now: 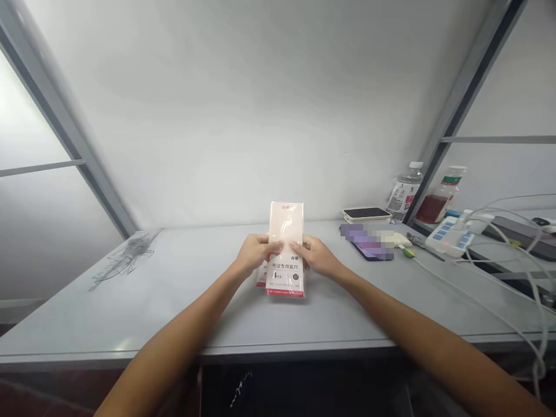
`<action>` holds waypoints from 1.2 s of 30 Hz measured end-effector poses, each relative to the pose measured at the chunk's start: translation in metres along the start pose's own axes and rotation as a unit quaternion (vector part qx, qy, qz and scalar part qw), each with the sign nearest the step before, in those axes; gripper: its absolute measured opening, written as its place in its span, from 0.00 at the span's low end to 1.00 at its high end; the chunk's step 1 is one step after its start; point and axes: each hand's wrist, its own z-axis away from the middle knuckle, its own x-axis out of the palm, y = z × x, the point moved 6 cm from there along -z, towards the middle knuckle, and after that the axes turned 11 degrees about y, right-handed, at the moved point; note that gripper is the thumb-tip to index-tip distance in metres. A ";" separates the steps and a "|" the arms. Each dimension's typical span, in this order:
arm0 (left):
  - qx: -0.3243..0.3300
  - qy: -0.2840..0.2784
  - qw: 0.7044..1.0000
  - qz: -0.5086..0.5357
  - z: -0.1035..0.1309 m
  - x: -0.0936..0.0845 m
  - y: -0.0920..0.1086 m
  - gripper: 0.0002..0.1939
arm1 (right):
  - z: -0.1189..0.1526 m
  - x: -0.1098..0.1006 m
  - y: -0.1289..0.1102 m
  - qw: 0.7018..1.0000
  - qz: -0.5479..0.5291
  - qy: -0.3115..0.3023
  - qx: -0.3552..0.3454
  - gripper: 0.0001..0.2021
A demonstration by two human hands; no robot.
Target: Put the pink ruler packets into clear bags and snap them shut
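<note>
In the head view, a ruler set packet (pixel 285 229) is held upright above the middle of the desk. It is flat, pale pink and white, with a red strip along its bottom, in shiny clear wrapping with printed Chinese text. My left hand (pixel 255 253) grips its left side, thumb on the front. On the opposite edge, my right hand (pixel 318 255) closes in the same way. A second similar packet (pixel 261 276) peeks out behind the lower left of the front one. Most of it is hidden, as are the fingers behind the packets.
On the right lie a phone (pixel 367 214), a purple-screened device (pixel 367 242), a power strip (pixel 452 233) and tangled white cables (pixel 542 324). A clear bottle (pixel 403 194) and a jar of red-brown contents (pixel 438 200) stand behind. Dark scribbles (pixel 128 256) mark the desk's left.
</note>
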 end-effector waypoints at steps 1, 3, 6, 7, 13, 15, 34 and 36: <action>-0.005 0.006 1.000 -0.026 0.000 -0.002 -0.002 0.21 | -0.001 0.000 0.002 1.000 0.013 -0.002 0.004 0.19; -0.024 0.019 0.996 -0.086 -0.001 -0.006 -0.009 0.22 | -0.003 0.000 0.008 0.999 0.047 -0.007 0.016 0.20; -0.069 0.054 0.975 -0.206 -0.005 -0.018 -0.025 0.24 | -0.006 -0.005 0.018 0.993 0.117 -0.001 0.033 0.20; -0.084 0.064 0.965 -0.241 -0.007 -0.022 -0.030 0.25 | -0.006 -0.007 0.020 0.989 0.143 0.003 0.036 0.19; -0.119 0.066 0.932 -0.335 -0.014 -0.037 -0.041 0.29 | -0.008 -0.024 0.021 0.970 0.239 0.027 0.046 0.18; -0.124 0.043 0.934 -0.332 -0.012 -0.035 -0.041 0.29 | -0.009 -0.027 0.021 0.966 0.250 0.032 0.054 0.17; -0.058 0.049 0.928 -0.366 -0.006 -0.026 -0.024 0.29 | 0.000 -0.014 0.007 0.978 0.206 -0.017 0.008 0.20; -0.032 0.056 0.924 -0.377 -0.004 -0.020 -0.021 0.30 | 0.002 -0.011 0.004 0.978 0.207 -0.020 0.000 0.20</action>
